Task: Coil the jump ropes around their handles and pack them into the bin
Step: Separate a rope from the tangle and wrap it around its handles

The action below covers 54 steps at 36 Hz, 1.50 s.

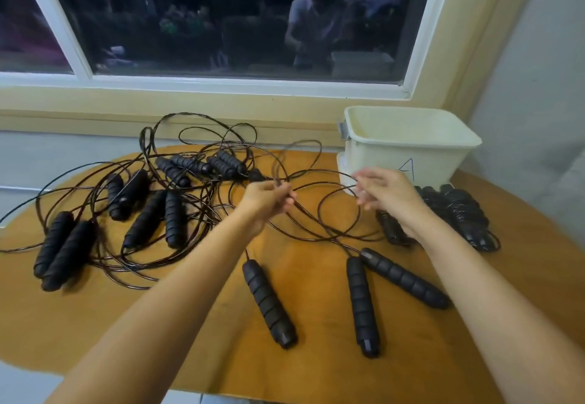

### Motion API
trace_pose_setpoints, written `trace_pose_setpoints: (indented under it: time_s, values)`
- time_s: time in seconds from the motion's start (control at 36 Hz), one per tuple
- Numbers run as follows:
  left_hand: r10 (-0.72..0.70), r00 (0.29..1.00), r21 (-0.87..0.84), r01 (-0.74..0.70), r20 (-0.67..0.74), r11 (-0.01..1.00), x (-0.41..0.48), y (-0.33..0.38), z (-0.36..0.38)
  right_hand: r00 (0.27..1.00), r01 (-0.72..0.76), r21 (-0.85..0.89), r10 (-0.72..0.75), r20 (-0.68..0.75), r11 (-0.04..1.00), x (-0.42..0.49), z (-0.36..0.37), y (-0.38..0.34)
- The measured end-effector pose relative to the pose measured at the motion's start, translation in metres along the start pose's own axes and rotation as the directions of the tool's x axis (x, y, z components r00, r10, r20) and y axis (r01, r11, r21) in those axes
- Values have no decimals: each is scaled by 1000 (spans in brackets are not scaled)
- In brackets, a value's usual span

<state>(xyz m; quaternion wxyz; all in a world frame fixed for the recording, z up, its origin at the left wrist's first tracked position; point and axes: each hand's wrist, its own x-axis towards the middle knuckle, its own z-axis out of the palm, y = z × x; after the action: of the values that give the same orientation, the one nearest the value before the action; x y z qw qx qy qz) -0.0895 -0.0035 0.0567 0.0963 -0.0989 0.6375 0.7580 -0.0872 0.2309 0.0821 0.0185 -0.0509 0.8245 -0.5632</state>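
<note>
Beside the cream plastic bin [395, 163], left hand [269, 196] and right hand [386, 194] each pinch a thin black cord [318, 212]. It looks light, springy and tangle-prone; the ribbed black foam handles [269, 304] should give a surer hold.

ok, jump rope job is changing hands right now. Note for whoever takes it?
Left hand: pinches a loose cord above the table.
Right hand: grips loops of what looks like the same cord; the view is blurred there.
Three handles lie uncoiled at the front.
Done: a few coiled ropes lie on the table beside the bin. No rope shows in the bin; its bottom is hidden.
Left: coil the held rope, clear the tangled pile on the left, then pack everything into the bin.
</note>
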Motion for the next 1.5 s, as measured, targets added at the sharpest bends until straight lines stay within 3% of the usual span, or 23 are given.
trace_pose_setpoints:
  time_s: [0.06,0.17,0.28,0.39,0.5,0.67,0.86,1.06,1.17,1.28,1.5]
  values:
    - [-27,997,-155,15,-75,988,7,8,-11,996,26,-166,-40,-81,986,-15,-11,19]
    - [-83,989,-278,46,-122,959,15,14,-17,985,-23,-510,-67,-158,860,-42,-15,68]
    - [-139,980,-415,69,-141,907,14,7,-11,995,-96,-740,79,-58,666,-70,0,88]
    - [-133,983,-403,74,-122,912,7,2,-6,988,-98,-822,153,-13,561,-93,29,82]
    - [-91,990,-208,67,-108,976,-4,6,0,986,-104,-847,168,-17,521,-104,47,72]
    - [11,997,-138,-21,-72,990,-18,12,11,962,-177,-812,271,-24,557,-106,57,56]
    - [120,986,-204,-141,-112,969,-27,28,12,977,-141,-849,213,-34,509,-112,57,55]
    - [190,939,-304,-278,-287,911,-20,45,-6,958,-276,-789,225,-178,549,-116,13,66]
    - [87,963,-345,-174,-255,922,-17,33,-4,930,-344,-701,327,-164,624,-115,9,68]
    - [10,962,-358,-110,-271,927,-12,11,-1,944,-305,-701,304,-131,645,-115,19,68]
    - [-20,953,-139,-23,-301,990,-16,-20,-12,964,-183,-728,265,-2,660,-115,24,67]
